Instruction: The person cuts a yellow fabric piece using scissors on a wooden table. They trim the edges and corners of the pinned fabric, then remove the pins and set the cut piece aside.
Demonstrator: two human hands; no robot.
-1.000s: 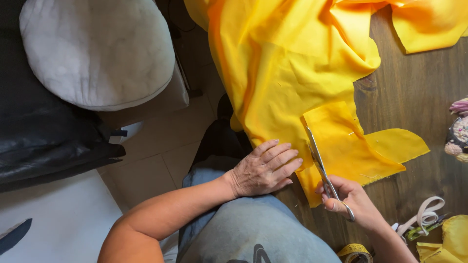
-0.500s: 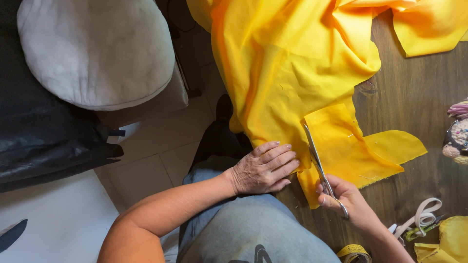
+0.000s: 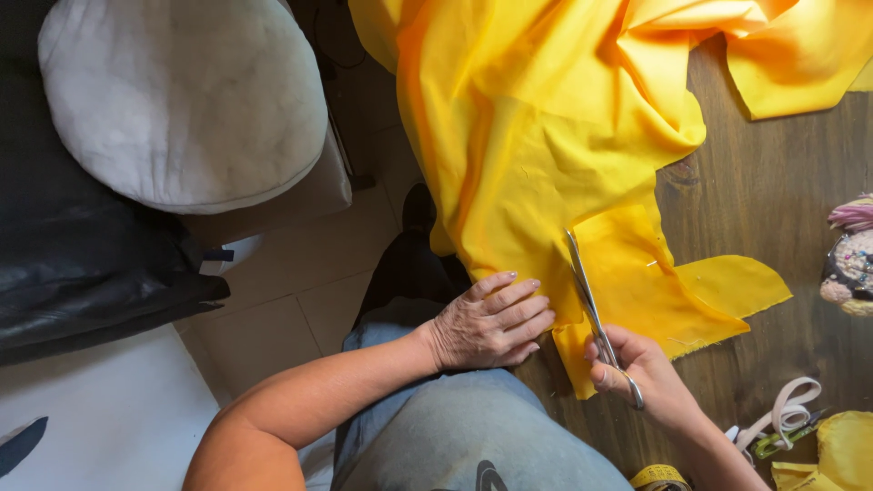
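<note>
A large yellow cloth [image 3: 536, 118] lies across a dark wooden table [image 3: 773, 218] and hangs over its near edge. My left hand [image 3: 491, 323] rests flat on the cloth's lower edge, fingers spread and pointing right. My right hand [image 3: 641, 368] grips the handles of metal scissors [image 3: 591, 305], whose blades point up and away from me into the cloth. A cut flap of the cloth [image 3: 673, 291] lies to the right of the blades.
A round grey cushion [image 3: 182, 100] sits on a black seat [image 3: 82, 273] at the left, above a tiled floor [image 3: 291, 300]. On the table's right lie a beaded pincushion [image 3: 850, 259], pale-handled scissors [image 3: 787, 418], a yellow tape measure [image 3: 659, 477] and another yellow cloth piece [image 3: 841, 450].
The scissors have advanced a little farther up into the cloth, and my right hand followed. My left hand stays pressed on the cloth edge.
</note>
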